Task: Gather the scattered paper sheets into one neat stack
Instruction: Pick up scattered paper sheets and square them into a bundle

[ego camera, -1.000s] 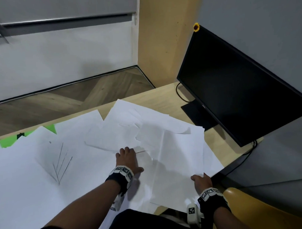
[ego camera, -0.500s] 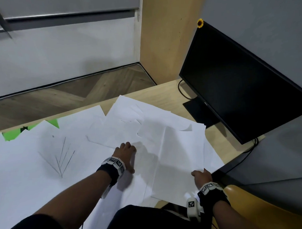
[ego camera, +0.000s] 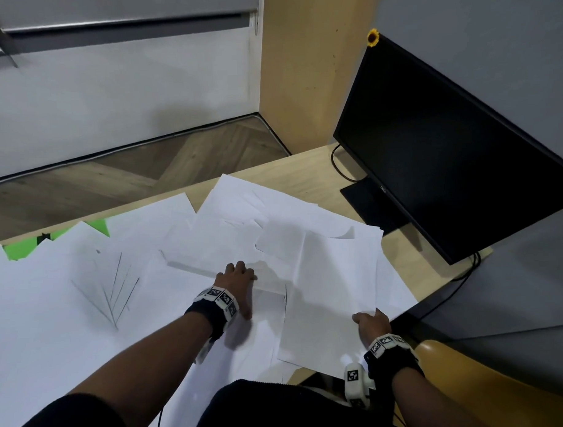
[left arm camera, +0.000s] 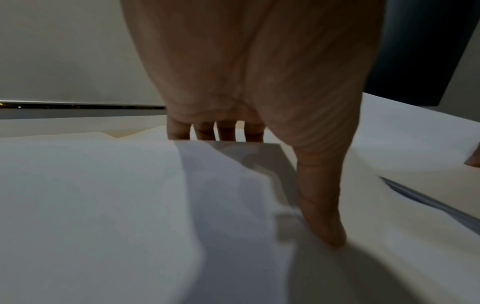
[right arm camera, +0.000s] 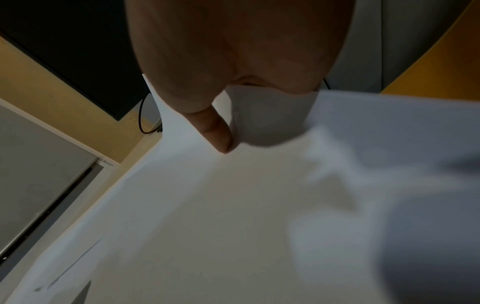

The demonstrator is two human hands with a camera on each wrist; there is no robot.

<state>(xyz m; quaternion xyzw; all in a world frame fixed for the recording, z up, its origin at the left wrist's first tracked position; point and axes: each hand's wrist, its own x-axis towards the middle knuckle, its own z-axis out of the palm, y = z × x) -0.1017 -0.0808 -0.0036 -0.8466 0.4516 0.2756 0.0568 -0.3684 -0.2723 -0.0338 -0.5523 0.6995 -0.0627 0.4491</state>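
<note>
Several white paper sheets [ego camera: 333,275] lie overlapping across the wooden desk [ego camera: 297,168]. My left hand [ego camera: 236,277] rests in the middle of them. Its fingers [left arm camera: 226,131] reach under the slightly raised edge of a sheet [left arm camera: 103,195], while the thumb [left arm camera: 322,205] presses flat on the paper below. My right hand [ego camera: 370,322] grips the near right corner of the top sheets, with the thumb [right arm camera: 215,131] on top of the paper [right arm camera: 233,205] and the fingers hidden beneath.
A very large sheet with pencil lines [ego camera: 113,289] covers the desk's left side, with green paper [ego camera: 19,249] peeking out behind it. A black monitor [ego camera: 447,150] stands at the right with a cable [ego camera: 339,166]. A yellow chair [ego camera: 471,376] is at the lower right.
My left hand turned to the right and slid its fingers to the sheet's edge, which now stands a little raised. The right hand kept its hold on the corner.
</note>
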